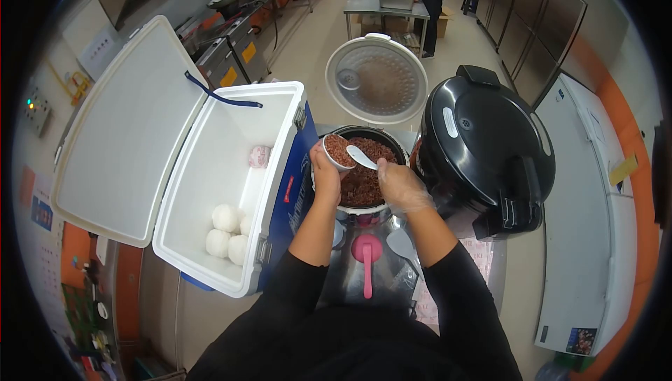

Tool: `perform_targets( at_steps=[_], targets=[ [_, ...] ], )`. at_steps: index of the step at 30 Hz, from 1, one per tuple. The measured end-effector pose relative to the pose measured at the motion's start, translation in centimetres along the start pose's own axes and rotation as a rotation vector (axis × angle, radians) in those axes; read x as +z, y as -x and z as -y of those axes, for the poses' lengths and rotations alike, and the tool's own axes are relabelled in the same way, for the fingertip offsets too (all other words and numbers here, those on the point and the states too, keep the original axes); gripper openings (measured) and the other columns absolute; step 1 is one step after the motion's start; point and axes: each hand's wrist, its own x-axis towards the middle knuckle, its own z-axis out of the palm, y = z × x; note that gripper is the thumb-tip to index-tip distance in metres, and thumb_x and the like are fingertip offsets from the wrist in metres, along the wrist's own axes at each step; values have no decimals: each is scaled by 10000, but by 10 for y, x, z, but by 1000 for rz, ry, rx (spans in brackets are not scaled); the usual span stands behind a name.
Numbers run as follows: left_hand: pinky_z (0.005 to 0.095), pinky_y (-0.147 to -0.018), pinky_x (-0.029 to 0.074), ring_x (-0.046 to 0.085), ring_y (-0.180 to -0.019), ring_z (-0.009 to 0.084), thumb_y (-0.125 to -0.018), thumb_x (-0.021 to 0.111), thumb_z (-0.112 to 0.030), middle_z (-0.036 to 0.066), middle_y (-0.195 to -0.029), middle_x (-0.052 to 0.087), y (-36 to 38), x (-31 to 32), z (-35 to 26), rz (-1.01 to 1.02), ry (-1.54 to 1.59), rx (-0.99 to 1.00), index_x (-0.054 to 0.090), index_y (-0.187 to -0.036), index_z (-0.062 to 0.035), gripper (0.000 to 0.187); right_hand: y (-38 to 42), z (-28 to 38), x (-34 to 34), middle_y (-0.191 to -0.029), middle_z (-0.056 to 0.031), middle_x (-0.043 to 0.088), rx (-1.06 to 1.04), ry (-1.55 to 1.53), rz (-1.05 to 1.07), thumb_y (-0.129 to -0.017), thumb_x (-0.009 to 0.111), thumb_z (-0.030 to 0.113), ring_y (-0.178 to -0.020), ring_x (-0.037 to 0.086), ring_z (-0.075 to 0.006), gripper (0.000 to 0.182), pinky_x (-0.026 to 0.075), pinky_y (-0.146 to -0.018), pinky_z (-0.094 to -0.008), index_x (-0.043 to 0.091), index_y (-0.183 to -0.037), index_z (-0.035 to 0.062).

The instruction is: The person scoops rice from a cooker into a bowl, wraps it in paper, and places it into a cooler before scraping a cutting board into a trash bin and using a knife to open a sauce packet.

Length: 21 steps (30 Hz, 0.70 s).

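My left hand (327, 177) is wrapped round a small white bowl (326, 147) filled with reddish-brown rice (339, 150). In my right hand (404, 186), which wears a clear plastic glove, is a white spoon (362, 158), its head at the bowl's right rim. Both hands are above an open rice cooker (341, 131) that contains dark reddish-brown cooked rice (371, 188). The cooker's round lid (392, 90) stands raised behind it. Nearer to me, a pink ladle (367, 258) and a grey-white rice paddle (401, 244) lie on the metal surface.
On the left stands an open blue-and-white cooler box (278, 230) with several white round balls (225, 218) and one pinkish wrapped ball (260, 156) inside. A closed black rice cooker (483, 136) is close on the right. Farther back, a person (432, 3) works at a metal table (357, 5).
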Motion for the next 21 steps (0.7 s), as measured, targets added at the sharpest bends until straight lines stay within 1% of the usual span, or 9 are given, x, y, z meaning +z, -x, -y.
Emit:
perform_targets(
  at_steps=[5, 9, 10, 11, 13, 17, 19, 20, 21],
  targets=[
    [479, -917, 554, 559, -1220, 304, -1052, 288, -410, 145, -1371, 480, -4, 4, 7, -113, 111, 69, 342, -1404, -143, 445, 8, -11, -4, -1019, -303, 681, 27, 54, 94, -1066, 202, 378, -1007, 654, -469, 639, 484, -944, -540, 688, -1011, -34],
    [486, -936, 538, 526, -1253, 297, -1058, 289, -412, 127, -1407, 441, -7, 1, 9, -145, 202, 114, 327, -1414, -188, 422, 9, -17, 3, -970, -249, 710, 17, 237, -28, -1011, 391, 303, -972, 691, -424, 431, 544, -854, -510, 698, -952, 7],
    [486, -936, 538, 526, -1253, 297, -1058, 289, -412, 127, -1407, 441, -6, 2, 9, -147, 202, 113, 327, -1414, -188, 422, 7, -20, 8, -945, -225, 720, -49, 336, -107, -978, 462, 272, -968, 704, -396, 341, 567, -814, -491, 697, -931, 30],
    [484, -951, 528, 533, -1252, 294, -1058, 286, -412, 126, -1400, 461, -5, 3, 9, -172, 219, 81, 345, -1413, -173, 433, 4, -20, 14, -945, -225, 720, -49, 335, -106, -978, 462, 272, -968, 704, -396, 341, 567, -814, -491, 697, -931, 30],
    [482, -967, 519, 539, -1251, 291, -1058, 282, -413, 126, -1393, 480, -4, 2, 8, -197, 235, 52, 364, -1412, -157, 445, 0, -5, 19, -940, -182, 716, 31, 399, -171, -897, 567, 197, -960, 715, -338, 170, 590, -746, -449, 677, -900, 68],
    [462, -990, 513, 575, -1224, 294, -1049, 272, -413, 138, -1349, 553, 5, -1, 2, -84, 448, -26, 468, -1361, -83, 495, 2, -1, 22, -982, -158, 707, -145, 508, -265, -886, 574, 138, -953, 709, -293, 129, 578, -750, -413, 661, -918, 49],
    [452, -985, 525, 592, -1204, 301, -1043, 268, -407, 150, -1332, 571, 21, -2, -2, -61, 488, -30, 499, -1338, -56, 514, 5, 0, 24, -984, -130, 690, -284, 413, -475, -924, 569, 122, -914, 695, -276, 139, 558, -756, -390, 673, -980, 49],
    [450, -979, 527, 595, -1200, 297, -1040, 274, -402, 144, -1324, 578, 31, -1, -3, 17, 502, -29, 497, -1341, -59, 507, 7, -3, 31, -984, -130, 690, -283, 413, -473, -924, 569, 122, -914, 695, -276, 139, 558, -756, -390, 673, -980, 49],
    [449, -972, 529, 598, -1196, 294, -1038, 281, -396, 139, -1317, 585, 44, 1, -7, 98, 517, -31, 494, -1343, -63, 500, 10, -9, 40, -1027, -116, 681, -298, -130, -370, -971, 543, 178, -936, 681, -259, 183, 547, -758, -380, 654, -1060, 62]
  ],
)
